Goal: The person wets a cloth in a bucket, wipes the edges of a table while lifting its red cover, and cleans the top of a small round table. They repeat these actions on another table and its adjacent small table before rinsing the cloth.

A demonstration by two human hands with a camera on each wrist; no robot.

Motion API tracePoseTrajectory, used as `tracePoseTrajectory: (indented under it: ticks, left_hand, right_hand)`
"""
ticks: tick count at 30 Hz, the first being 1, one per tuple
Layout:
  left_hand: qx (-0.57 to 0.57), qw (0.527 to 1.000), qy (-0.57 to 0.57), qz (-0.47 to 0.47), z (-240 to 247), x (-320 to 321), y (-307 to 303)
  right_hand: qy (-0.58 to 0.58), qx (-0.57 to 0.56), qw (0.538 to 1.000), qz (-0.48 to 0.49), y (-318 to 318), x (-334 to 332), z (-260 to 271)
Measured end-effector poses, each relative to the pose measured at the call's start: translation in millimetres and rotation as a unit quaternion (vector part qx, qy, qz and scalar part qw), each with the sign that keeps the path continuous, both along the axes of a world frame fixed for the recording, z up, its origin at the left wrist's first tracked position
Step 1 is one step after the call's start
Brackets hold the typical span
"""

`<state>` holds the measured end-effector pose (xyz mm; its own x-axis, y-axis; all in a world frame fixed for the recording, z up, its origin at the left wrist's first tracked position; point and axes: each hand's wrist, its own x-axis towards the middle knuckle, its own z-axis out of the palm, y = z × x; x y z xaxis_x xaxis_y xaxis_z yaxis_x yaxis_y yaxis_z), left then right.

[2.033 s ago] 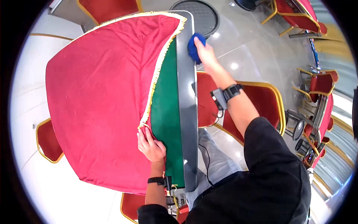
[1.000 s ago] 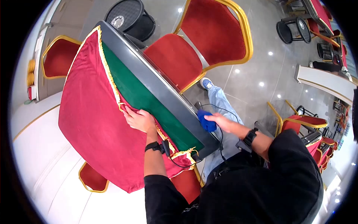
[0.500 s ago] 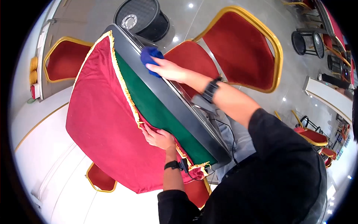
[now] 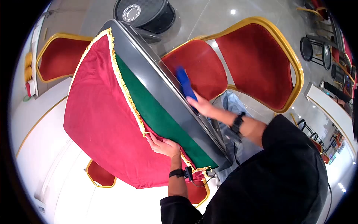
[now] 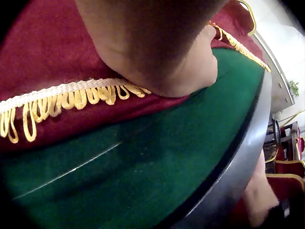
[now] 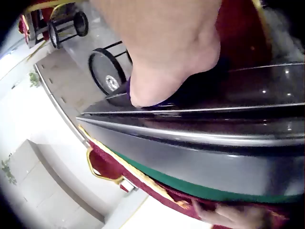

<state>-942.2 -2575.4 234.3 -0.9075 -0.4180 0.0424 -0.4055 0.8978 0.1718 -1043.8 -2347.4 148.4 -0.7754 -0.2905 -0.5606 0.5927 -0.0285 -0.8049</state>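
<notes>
In the head view a table with a grey rim (image 4: 160,84) and green felt top (image 4: 156,108) is partly covered by a red tablecloth (image 4: 100,112) with yellow fringe, its near edge folded back. My left hand (image 4: 165,147) holds the folded edge beside the fringe; its fingers are mostly hidden in the left wrist view. On the table's outer side my right hand (image 4: 203,106) grips a blue cloth (image 4: 184,83), blurred, against the dark side panel (image 6: 248,90). In the right wrist view that hand hides most of the cloth.
A red chair (image 4: 201,67) with a gold frame stands close to the table's right side. Beyond the far corner is a round black side table (image 4: 158,16). Another red chair (image 4: 61,58) stands at the far left, and a white wall (image 4: 41,134) runs along the left.
My right hand has gone with the blue cloth from the top rim down to the outer side panel, back toward me. The left hand stays at the tablecloth's folded edge. The head view has turned.
</notes>
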Motion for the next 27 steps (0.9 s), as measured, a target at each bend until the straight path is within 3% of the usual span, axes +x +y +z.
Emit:
tracePoseTrajectory:
  ticks: [1,3,5,6,9,10,13,16,19,20,23,24,27]
  left_hand:
    - [-0.002,1.0,0.002,-0.002,-1,0,0]
    - [-0.006,1.0,0.002,-0.01,-4,1,-3]
    - [-0.004,1.0,0.0,-0.006,-6,2,-2]
    - [-0.003,1.0,-0.001,-0.003,-5,2,-1]
    - [-0.01,1.0,-0.003,0.0,-4,0,1]
    - [-0.014,1.0,-0.005,0.002,-4,-1,1]
    - [-0.011,1.0,-0.001,-0.003,-5,-1,-1]
    - [-0.008,1.0,-0.003,0.005,-6,0,-1]
    - [-0.006,1.0,-0.007,0.001,-6,1,-2]
    - [-0.01,1.0,-0.01,0.003,-6,1,-2]
    - [-0.016,1.0,-0.018,0.003,-5,4,-1]
    - [-0.017,1.0,-0.019,-0.002,-3,6,0]
    - [-0.015,1.0,-0.008,-0.011,-9,4,-7]
  right_hand:
    - [-0.038,0.052,0.997,0.048,9,33,7]
    - [-0.099,0.043,0.987,0.116,29,66,47]
    - [-0.214,-0.107,0.971,0.014,35,77,55]
    - [-0.217,-0.108,0.97,-0.01,34,71,57]
    - [-0.099,-0.03,0.993,0.058,24,42,58]
    - [-0.034,-0.002,0.999,0.02,12,39,43]
    - [0.073,0.006,0.997,0.014,3,11,21]
    - [0.132,0.053,0.986,0.087,15,-13,21]
    - [0.101,0.111,0.98,0.13,20,-29,35]
    - [0.14,0.138,0.971,0.139,18,-26,25]
    - [0.046,0.173,0.968,0.176,17,-41,1]
    - [0.039,0.094,0.981,0.166,18,-48,-8]
    - [0.077,0.074,0.982,0.157,20,-27,-3]
